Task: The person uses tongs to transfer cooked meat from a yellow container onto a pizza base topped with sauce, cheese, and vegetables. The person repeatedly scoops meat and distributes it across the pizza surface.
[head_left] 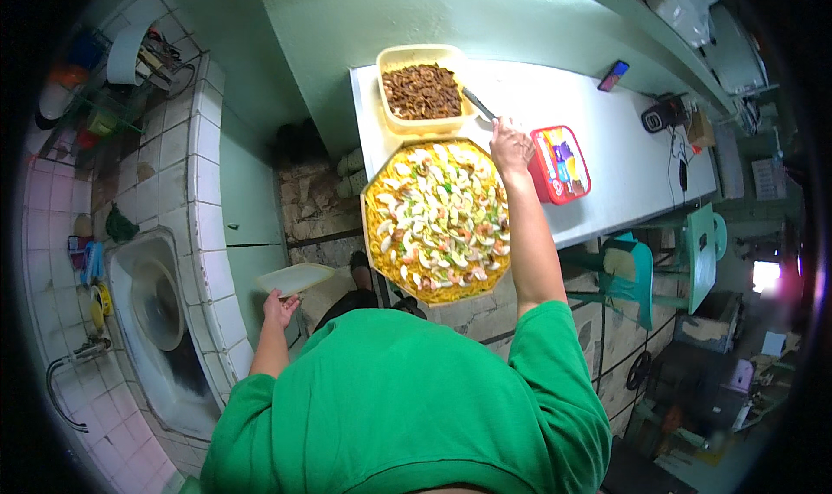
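Fingers closed, the left hand grips a pale plastic lid; the right hand, between an octagonal golden noodle tray and rectangular red plastic box, a slim grey utensil.

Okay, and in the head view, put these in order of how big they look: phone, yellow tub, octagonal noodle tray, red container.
Largest to smallest, as they look:
1. Octagonal noodle tray
2. Yellow tub
3. Red container
4. Phone, though it sits farther back, so it may look smaller than it is.
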`<state>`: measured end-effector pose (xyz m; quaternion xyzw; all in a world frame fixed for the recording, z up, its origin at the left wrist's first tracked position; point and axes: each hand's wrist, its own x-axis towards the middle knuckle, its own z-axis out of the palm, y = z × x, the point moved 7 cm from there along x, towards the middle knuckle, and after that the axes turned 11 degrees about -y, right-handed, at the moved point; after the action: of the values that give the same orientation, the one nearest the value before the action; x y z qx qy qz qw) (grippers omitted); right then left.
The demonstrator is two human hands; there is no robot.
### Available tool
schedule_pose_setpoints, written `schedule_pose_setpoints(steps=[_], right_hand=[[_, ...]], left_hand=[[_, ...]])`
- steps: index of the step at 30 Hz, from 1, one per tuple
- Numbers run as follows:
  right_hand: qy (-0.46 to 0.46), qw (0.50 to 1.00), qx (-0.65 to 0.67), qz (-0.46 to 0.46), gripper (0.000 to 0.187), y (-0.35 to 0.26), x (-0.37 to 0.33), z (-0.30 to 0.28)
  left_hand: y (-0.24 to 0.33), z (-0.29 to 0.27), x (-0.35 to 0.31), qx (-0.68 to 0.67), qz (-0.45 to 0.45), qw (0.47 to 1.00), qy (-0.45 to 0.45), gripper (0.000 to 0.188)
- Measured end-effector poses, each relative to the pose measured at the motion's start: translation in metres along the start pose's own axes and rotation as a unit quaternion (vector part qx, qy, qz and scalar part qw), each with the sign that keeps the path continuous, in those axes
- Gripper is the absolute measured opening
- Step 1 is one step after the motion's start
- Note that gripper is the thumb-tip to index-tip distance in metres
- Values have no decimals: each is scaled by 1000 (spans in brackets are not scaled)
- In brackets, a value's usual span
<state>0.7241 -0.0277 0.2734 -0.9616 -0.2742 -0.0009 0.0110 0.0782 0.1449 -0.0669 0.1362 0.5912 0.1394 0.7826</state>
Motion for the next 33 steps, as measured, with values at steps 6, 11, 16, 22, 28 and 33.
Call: schedule_pose_setpoints(steps=[6,11,16,22,28,33], right_hand=[[4,1000,-12,14,33,-34,73,14],[-98,993,56,44,39,-40,81,13],[-86,994,60,13,36,-51,78,-5],[-103,993,52,16,32,-76,100,18],[-17,993,116,-16,30,-68,92,11],[-9,991,133,-15,37,-50,83,-1]], left_hand=[[6,-5,5,-24,-11,999,-21,32],[7,-16,7,-35,-23,999,-3,32],[12,-21,15,-18,-50,998,21,33],[14,-8,19,-21,-49,999,0,32],[7,-4,7,-34,-29,999,0,34],[-4,-16,1,-33,-34,999,-12,35]])
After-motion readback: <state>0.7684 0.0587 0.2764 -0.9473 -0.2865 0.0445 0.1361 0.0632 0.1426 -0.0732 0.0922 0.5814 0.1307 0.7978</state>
